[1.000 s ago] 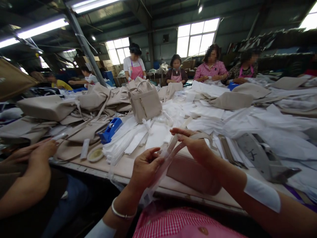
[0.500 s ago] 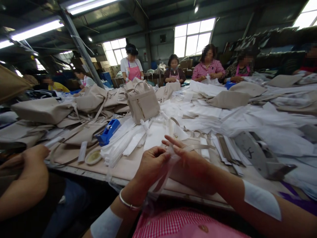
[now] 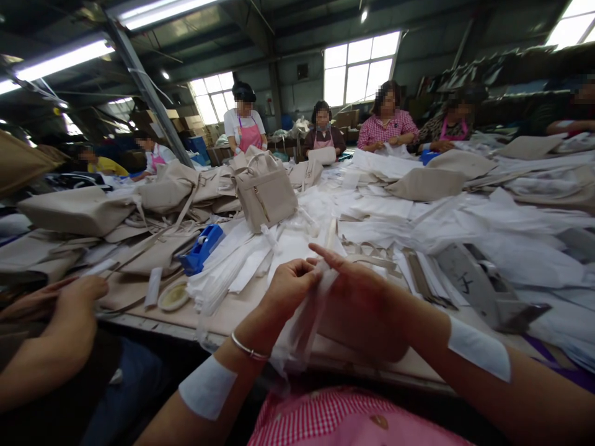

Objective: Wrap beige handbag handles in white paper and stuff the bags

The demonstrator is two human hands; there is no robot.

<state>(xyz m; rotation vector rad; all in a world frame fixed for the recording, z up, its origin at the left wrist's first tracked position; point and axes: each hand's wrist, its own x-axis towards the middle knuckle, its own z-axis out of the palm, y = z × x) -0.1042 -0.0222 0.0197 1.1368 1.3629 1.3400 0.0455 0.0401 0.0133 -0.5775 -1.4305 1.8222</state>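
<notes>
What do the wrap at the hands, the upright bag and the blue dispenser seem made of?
Wrap: probably thin, faintly shiny plastic film; it is see-through and creased.
Upright bag: matte leather or imitation, judging by smooth, shape-holding panels.
Blue dispenser: likely smooth plastic, evenly coloured.

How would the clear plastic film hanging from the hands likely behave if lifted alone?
The clear plastic film is probably floppy, as it hangs in loose folds below the left hand. It is likely very light, looking thin and see-through. Its crumpled lower end suggests it may crease easily.

Nearest bag partly hidden by hands; neighbour's arm cut off.
</notes>
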